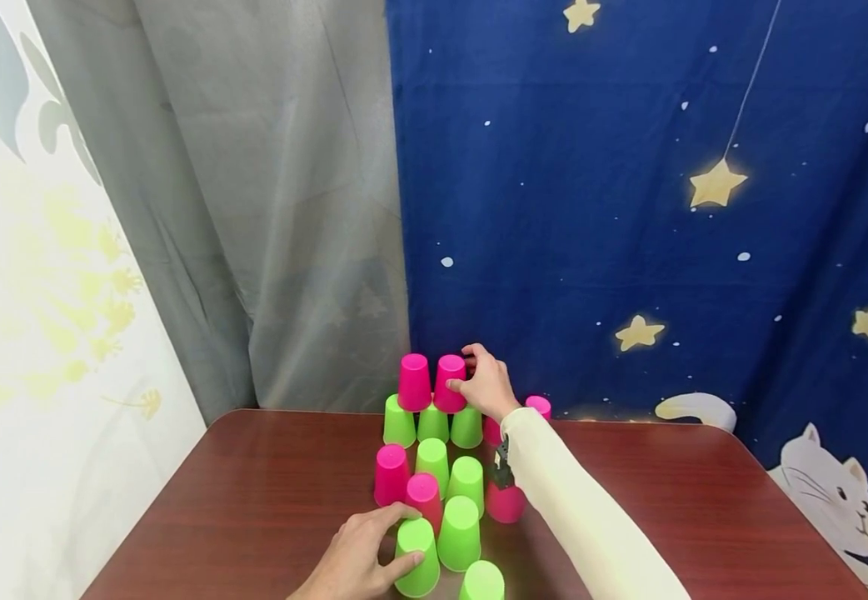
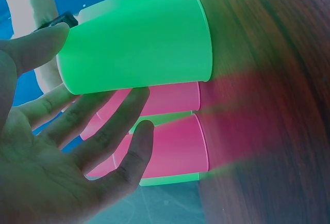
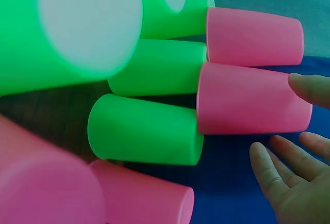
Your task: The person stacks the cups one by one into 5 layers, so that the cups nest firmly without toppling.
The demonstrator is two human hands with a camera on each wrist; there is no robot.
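Near the table's front edge, my left hand point(image 1: 359, 550) pinches an upside-down green cup point(image 1: 419, 571) between thumb and index finger. In the left wrist view, this green cup point(image 2: 139, 43) has its rim close to the tabletop, and the other fingers spread beside it. At the back, my right hand point(image 1: 488, 382) is beside the right one of two upper pink cups point(image 1: 447, 402), which stand on a row of green cups point(image 1: 432, 425). In the right wrist view, the thumb point(image 3: 309, 87) overlaps that pink cup point(image 3: 247, 100); the other fingers are spread apart from it.
Between the hands stand more inverted cups, such as a pink cup point(image 1: 391, 475) and a green cup point(image 1: 460, 533). Another green cup point(image 1: 482, 582) is at the front. Pink cups point(image 1: 506, 502) stand beneath the right forearm. Curtains point(image 1: 329, 208) hang behind the brown table point(image 1: 269, 492).
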